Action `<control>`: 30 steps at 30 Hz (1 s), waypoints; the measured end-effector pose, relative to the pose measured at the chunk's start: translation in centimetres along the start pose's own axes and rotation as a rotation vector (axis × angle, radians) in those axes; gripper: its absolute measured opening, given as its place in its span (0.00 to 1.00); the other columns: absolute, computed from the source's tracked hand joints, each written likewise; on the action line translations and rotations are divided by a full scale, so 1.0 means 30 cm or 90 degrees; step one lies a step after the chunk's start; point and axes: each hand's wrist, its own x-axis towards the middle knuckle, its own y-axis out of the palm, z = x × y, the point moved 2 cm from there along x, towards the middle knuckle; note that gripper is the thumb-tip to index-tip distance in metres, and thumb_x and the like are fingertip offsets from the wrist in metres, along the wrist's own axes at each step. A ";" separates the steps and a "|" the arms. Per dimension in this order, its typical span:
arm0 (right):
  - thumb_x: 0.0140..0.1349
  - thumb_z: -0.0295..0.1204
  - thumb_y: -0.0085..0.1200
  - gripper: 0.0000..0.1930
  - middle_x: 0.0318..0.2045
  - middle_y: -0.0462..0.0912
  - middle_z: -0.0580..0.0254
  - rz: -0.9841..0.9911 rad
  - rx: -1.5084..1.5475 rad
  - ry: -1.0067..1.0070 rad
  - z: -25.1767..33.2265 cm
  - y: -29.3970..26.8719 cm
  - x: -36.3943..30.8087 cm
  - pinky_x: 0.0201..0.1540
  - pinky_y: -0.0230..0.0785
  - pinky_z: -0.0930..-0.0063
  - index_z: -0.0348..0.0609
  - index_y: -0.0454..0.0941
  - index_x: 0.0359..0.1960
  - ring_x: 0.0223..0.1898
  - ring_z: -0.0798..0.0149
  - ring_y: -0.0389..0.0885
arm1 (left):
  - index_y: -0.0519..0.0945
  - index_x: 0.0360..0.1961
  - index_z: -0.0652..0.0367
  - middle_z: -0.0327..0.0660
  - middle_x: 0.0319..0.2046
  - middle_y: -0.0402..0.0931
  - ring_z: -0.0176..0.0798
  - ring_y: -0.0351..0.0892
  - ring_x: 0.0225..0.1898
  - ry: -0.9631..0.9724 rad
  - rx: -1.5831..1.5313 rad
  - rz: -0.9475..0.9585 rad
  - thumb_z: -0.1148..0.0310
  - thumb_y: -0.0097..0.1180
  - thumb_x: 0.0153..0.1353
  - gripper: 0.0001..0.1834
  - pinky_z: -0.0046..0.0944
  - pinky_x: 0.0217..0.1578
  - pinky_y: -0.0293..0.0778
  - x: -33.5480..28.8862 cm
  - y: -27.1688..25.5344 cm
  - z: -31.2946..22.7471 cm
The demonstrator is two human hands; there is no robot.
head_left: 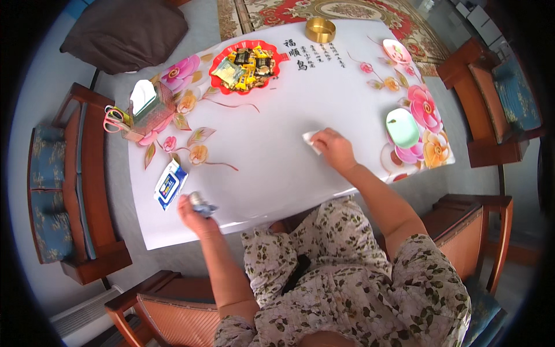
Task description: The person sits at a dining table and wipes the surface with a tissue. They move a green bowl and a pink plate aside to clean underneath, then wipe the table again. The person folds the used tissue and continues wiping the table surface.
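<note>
My right hand (336,150) is closed on a small folded white wipe (311,142), held at the tabletop near the middle of the table. My left hand (196,218) is closed around a crumpled blue-and-white packet (202,206) close to the table's near left edge. Motion blurs this packet, so its exact kind does not show. Just beyond the left hand lies a blue-and-white pack of wet wipes (170,186). Both hands are over the white table cover (266,168), which is printed with flowers.
A red tray (215,60) of wrapped sweets stands far left of centre. Nearer left is a tissue box (155,115) with scissors (114,120). A gold bowl (319,30) is at the far edge; a mint-green dish (403,128) and a pink dish (396,52) are on the right.
</note>
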 end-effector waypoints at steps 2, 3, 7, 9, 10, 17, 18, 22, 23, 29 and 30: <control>0.56 0.30 0.56 0.01 0.30 0.78 0.61 -0.036 -0.011 0.053 -0.081 -0.010 0.122 0.35 0.72 0.60 0.51 0.79 0.30 0.33 0.54 0.78 | 0.72 0.41 0.56 0.38 0.35 0.75 0.33 0.74 0.33 -0.065 -0.011 0.067 0.69 0.53 0.61 0.08 0.32 0.29 0.73 -0.115 0.163 0.043; 0.57 0.30 0.55 0.02 0.30 0.78 0.60 -0.068 -0.057 0.055 -0.152 -0.018 0.177 0.34 0.72 0.60 0.52 0.79 0.31 0.33 0.54 0.78 | 0.72 0.41 0.55 0.38 0.35 0.75 0.32 0.74 0.33 -0.082 -0.031 0.073 0.69 0.53 0.62 0.08 0.32 0.29 0.72 -0.151 0.227 0.078; 0.58 0.31 0.53 0.04 0.32 0.78 0.60 -0.106 -0.190 0.138 -0.348 -0.003 0.380 0.37 0.72 0.60 0.53 0.80 0.33 0.37 0.54 0.78 | 0.72 0.40 0.54 0.36 0.32 0.74 0.31 0.73 0.29 -0.109 -0.071 0.053 0.66 0.53 0.62 0.08 0.31 0.24 0.69 -0.185 0.367 0.158; 0.58 0.31 0.53 0.05 0.34 0.79 0.60 -0.105 -0.249 0.189 -0.407 0.045 0.459 0.39 0.72 0.61 0.53 0.80 0.34 0.39 0.54 0.78 | 0.71 0.40 0.55 0.37 0.32 0.74 0.31 0.73 0.29 -0.107 -0.071 0.046 0.66 0.53 0.63 0.08 0.31 0.26 0.70 -0.175 0.395 0.184; 0.58 0.30 0.53 0.05 0.34 0.78 0.60 -0.116 -0.237 0.146 -0.404 0.073 0.501 0.40 0.72 0.61 0.53 0.80 0.34 0.40 0.54 0.77 | 0.72 0.41 0.55 0.38 0.34 0.74 0.31 0.73 0.32 -0.103 -0.072 0.053 0.68 0.52 0.63 0.07 0.31 0.29 0.71 -0.173 0.405 0.194; 0.55 0.25 0.53 0.10 0.36 0.79 0.63 -0.061 -0.155 -0.063 -0.217 0.319 0.653 0.44 0.73 0.65 0.53 0.82 0.37 0.42 0.57 0.77 | 0.71 0.42 0.57 0.39 0.34 0.74 0.32 0.73 0.35 -0.079 -0.049 0.050 0.71 0.51 0.63 0.07 0.32 0.34 0.73 -0.105 0.391 0.200; 0.54 0.25 0.53 0.10 0.36 0.79 0.64 -0.048 -0.140 -0.090 -0.205 0.329 0.658 0.44 0.73 0.65 0.54 0.82 0.37 0.42 0.57 0.77 | 0.71 0.42 0.57 0.39 0.34 0.74 0.32 0.73 0.35 -0.071 -0.051 0.052 0.71 0.51 0.63 0.07 0.32 0.34 0.73 -0.093 0.391 0.202; 0.54 0.24 0.54 0.11 0.37 0.79 0.66 0.017 -0.058 -0.167 -0.150 0.372 0.652 0.45 0.72 0.66 0.55 0.81 0.37 0.41 0.58 0.76 | 0.71 0.42 0.58 0.39 0.34 0.74 0.32 0.73 0.35 -0.040 -0.051 0.037 0.72 0.51 0.63 0.07 0.32 0.34 0.73 -0.066 0.389 0.206; 0.54 0.24 0.54 0.11 0.37 0.79 0.66 0.036 -0.031 -0.178 -0.139 0.376 0.645 0.45 0.72 0.67 0.56 0.81 0.37 0.41 0.58 0.76 | 0.71 0.42 0.58 0.39 0.34 0.74 0.32 0.73 0.35 -0.034 -0.049 0.028 0.72 0.51 0.63 0.07 0.32 0.35 0.73 -0.062 0.392 0.205; 0.54 0.21 0.52 0.13 0.38 0.77 0.67 0.285 0.015 -0.244 -0.108 0.290 0.514 0.47 0.70 0.69 0.58 0.81 0.36 0.44 0.59 0.75 | 0.71 0.41 0.59 0.39 0.35 0.74 0.33 0.73 0.36 -0.003 -0.057 -0.016 0.72 0.51 0.62 0.07 0.33 0.35 0.73 -0.052 0.385 0.180; 0.55 0.20 0.51 0.13 0.38 0.77 0.67 0.302 0.014 -0.281 -0.114 0.262 0.460 0.47 0.70 0.69 0.58 0.81 0.36 0.44 0.60 0.75 | 0.71 0.41 0.59 0.40 0.35 0.74 0.33 0.73 0.36 0.002 -0.057 -0.018 0.72 0.51 0.62 0.07 0.33 0.36 0.73 -0.054 0.386 0.178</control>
